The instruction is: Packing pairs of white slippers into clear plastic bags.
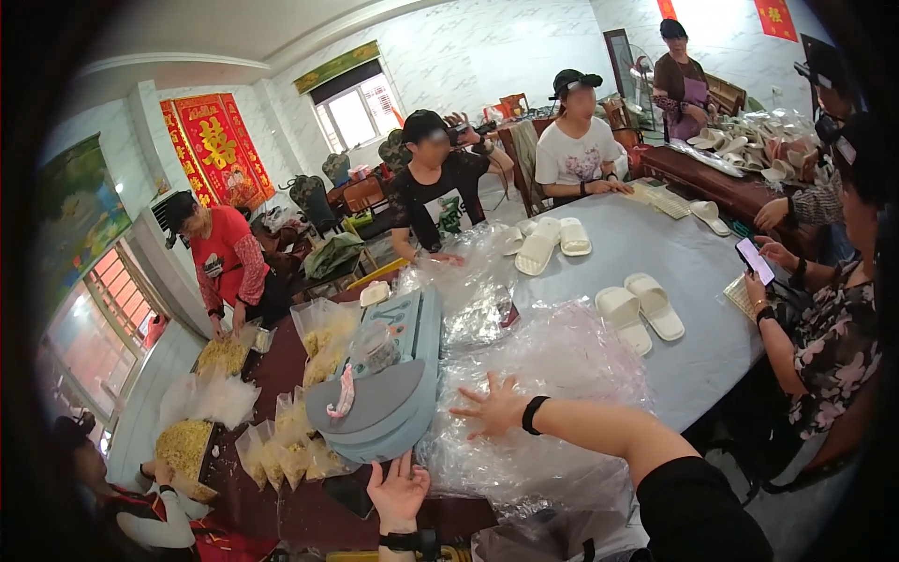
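My right hand (492, 405) lies palm down with its fingers spread on a heap of clear plastic bags (562, 370) on the table. My left hand (398, 489) is turned palm up at the near edge of a blue-grey machine (379, 412) with a rounded dark grey top. Its fingers are apart, and their tips reach the machine's lower rim; whether they bear any of its weight I cannot tell. A clear tub (375, 348) and a pink-and-white strip (343, 391) rest on the machine.
White slippers (654, 304) stand on the grey table (721, 342), with more slippers (537, 248) farther back. Left of the machine are bags of yellow pieces (290, 454) and heaped trays (187, 445). Several people are around the tables; one at the right holds a phone (755, 260).
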A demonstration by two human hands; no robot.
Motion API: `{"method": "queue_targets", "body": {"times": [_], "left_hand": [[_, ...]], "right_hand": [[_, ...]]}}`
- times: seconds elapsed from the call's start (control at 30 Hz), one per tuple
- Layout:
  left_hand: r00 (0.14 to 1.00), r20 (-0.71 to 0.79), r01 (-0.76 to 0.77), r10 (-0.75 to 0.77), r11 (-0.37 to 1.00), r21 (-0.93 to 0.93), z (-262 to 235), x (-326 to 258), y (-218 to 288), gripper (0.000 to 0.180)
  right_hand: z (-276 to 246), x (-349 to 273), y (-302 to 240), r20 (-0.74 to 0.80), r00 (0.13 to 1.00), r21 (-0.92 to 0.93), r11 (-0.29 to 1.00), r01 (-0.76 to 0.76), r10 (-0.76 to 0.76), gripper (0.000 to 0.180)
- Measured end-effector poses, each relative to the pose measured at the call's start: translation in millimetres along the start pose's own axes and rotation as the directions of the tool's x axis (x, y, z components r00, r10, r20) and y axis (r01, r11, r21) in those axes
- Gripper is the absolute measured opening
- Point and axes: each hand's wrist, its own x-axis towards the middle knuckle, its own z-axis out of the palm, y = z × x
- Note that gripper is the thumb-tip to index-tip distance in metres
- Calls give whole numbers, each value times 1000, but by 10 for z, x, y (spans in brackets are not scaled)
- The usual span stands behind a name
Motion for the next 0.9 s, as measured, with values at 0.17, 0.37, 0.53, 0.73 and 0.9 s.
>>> {"method": "queue_targets", "body": {"times": [0.17,0.37,0.53,0.73,0.9], "left_hand": [[1000,-12,26,-26,1000,-9,-46,20,16,72],[997,56,55,-54,998,-15,-100,38,68,69],[995,47,82,-84,996,38,-173,84,54,75],[994,19,104,-104,995,14,-215,92,3,62],[991,-131,31,-25,998,47,-242,132,-36,57]], "right_hand": [[51,209,-63,-45,999,-25,999,-22,21,78],[-73,414,-152,-1,998,24,998,-61,61,76],[-42,571,-206,-6,995,73,992,-102,102,78],[24,606,-188,-58,993,147,984,-98,108,77],[-105,500,-96,-37,993,109,989,-105,109,73]]}}
